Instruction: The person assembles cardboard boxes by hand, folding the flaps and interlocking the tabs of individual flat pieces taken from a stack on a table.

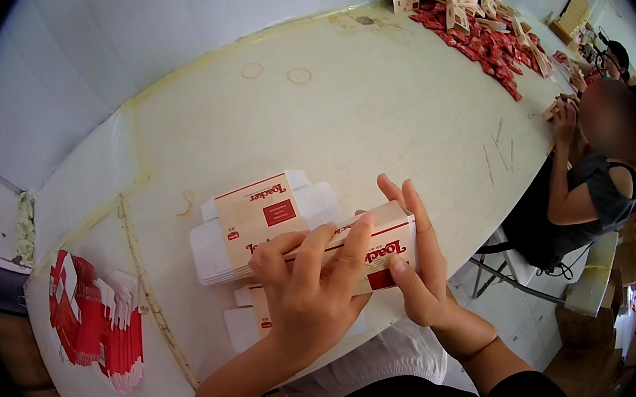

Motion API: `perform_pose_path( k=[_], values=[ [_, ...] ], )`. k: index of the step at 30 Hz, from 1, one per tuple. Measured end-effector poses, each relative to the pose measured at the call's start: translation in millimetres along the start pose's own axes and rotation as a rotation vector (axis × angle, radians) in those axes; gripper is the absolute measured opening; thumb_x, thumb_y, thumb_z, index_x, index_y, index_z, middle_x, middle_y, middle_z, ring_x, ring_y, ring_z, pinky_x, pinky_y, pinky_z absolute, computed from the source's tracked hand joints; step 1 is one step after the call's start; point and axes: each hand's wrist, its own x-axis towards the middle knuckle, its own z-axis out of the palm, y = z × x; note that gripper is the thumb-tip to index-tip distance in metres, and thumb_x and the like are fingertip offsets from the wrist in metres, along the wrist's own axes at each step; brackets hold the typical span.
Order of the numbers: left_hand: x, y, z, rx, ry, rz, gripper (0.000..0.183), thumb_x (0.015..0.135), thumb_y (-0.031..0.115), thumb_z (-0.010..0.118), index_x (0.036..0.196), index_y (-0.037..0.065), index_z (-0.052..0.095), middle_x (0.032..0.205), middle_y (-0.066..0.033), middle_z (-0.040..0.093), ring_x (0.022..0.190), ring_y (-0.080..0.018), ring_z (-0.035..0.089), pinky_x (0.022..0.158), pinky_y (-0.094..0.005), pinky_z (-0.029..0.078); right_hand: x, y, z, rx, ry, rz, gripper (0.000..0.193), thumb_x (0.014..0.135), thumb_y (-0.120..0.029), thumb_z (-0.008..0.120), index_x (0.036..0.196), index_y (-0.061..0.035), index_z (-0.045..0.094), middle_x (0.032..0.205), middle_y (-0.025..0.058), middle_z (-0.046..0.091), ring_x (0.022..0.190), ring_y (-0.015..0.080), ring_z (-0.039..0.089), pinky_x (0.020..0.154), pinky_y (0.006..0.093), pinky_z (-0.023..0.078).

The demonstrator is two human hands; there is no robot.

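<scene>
A small cream-coloured carton [393, 231] with red print is held up in both hands, over the near edge of the table. My left hand [301, 297] is closed around its left part, fingers lying across the top. At the right end my right hand [424, 276] grips it, thumb on the front face and fingers against the end panel. Fingers hide much of the carton. Just behind it lies a stack of flat, unfolded cartons [257, 209] with white flaps. Another flat carton [245, 297] shows partly beneath my left hand.
Red-and-white folded cardboard pieces [107, 329] lie at the left. Rubber bands [299, 76] rest on the white table [342, 134]. Red packets [484, 45] and cream cartons [460, 1] are heaped at the far right. Two other people sit along the right side, one holding a carton.
</scene>
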Motion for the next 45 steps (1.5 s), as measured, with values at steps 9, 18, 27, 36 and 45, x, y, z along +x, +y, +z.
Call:
perform_pose_path(
  k=[9, 18, 27, 36, 45],
  values=[
    [-9, 6, 4, -0.054, -0.052, -0.035, 0.065, 0.054, 0.022, 0.080, 0.117, 0.019, 0.065, 0.112, -0.0030, 0.049, 0.095, -0.0270, 0.040, 0.083, -0.0406, 0.036, -4, -12, -5, -0.352, -0.038, -0.044, 0.071, 0.088, -0.005, 0.046, 0.147, 0.0074, 0.008, 0.152, 0.0297, 0.012, 0.138, 0.0402, 0.027, 0.111, 0.0437, 0.023],
    [-3, 10, 1, -0.089, -0.060, -0.057, 0.074, 0.052, 0.023, 0.081, 0.123, 0.019, 0.061, 0.110, -0.0044, 0.048, 0.097, -0.0279, 0.042, 0.086, -0.0414, 0.036, -15, 2, -2, -0.467, 0.158, -0.197, 0.060, 0.090, -0.007, 0.040, 0.144, 0.0096, 0.020, 0.150, 0.0324, 0.018, 0.138, 0.0429, 0.027, 0.112, 0.0454, 0.022],
    [0, 10, -5, -0.053, -0.308, -0.038, 0.093, 0.053, 0.030, 0.089, 0.134, 0.009, 0.047, 0.125, -0.0146, 0.040, 0.113, -0.0358, 0.037, 0.093, -0.0491, 0.034, -7, 23, -18, -0.284, 0.127, 0.026, 0.045, 0.099, -0.011, 0.032, 0.140, 0.0074, 0.034, 0.129, 0.0246, 0.052, 0.114, 0.0252, 0.056, 0.096, 0.0365, 0.044],
    [-13, -8, -40, -0.103, -0.596, 0.070, 0.077, 0.060, 0.044, 0.082, 0.121, 0.003, 0.058, 0.125, -0.0178, 0.049, 0.117, -0.0356, 0.045, 0.099, -0.0476, 0.035, 94, 21, -189, 0.524, 0.854, 0.252, 0.075, 0.096, -0.045, 0.041, 0.148, -0.0060, 0.005, 0.153, 0.0192, 0.012, 0.122, 0.0392, 0.050, 0.099, 0.0480, 0.043],
    [-46, -26, -56, 0.242, -0.906, 0.111, 0.100, 0.049, 0.047, 0.083, 0.132, 0.004, 0.047, 0.141, -0.0184, 0.037, 0.125, -0.0349, 0.036, 0.102, -0.0489, 0.032, 10, 53, -115, 0.187, 0.288, 0.532, 0.041, 0.091, -0.021, 0.049, 0.129, -0.0049, 0.045, 0.130, 0.0068, 0.048, 0.097, 0.0173, 0.059, 0.081, 0.0315, 0.046]
  ],
)
